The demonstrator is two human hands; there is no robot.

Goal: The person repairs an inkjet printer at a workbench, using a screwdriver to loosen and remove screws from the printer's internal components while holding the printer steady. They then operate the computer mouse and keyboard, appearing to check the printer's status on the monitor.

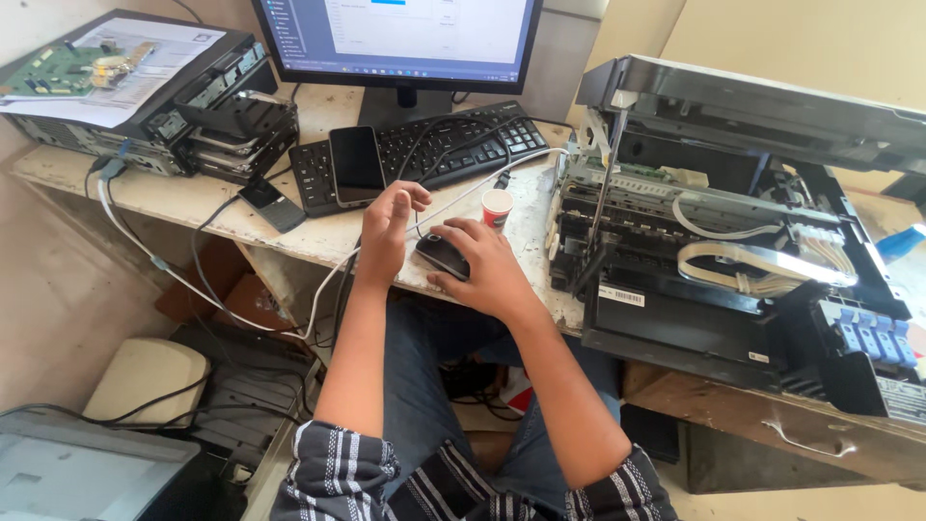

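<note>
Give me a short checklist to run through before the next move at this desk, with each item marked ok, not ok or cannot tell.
1. Right hand rests on the black mouse: ok.
2. Left hand is free, holding nothing, lifted at the desk edge near the keyboard: ok.
3. Small paper cup stands upright, apart from the mouse hand: ok, though close.
4. Cup's contents: cannot tell.
5. Phone lies over the keyboard's left keys: not ok for typing.
6. Opened printer has its lid raised and insides exposed beside the right forearm: not ok for a wide arm sweep.
</note>
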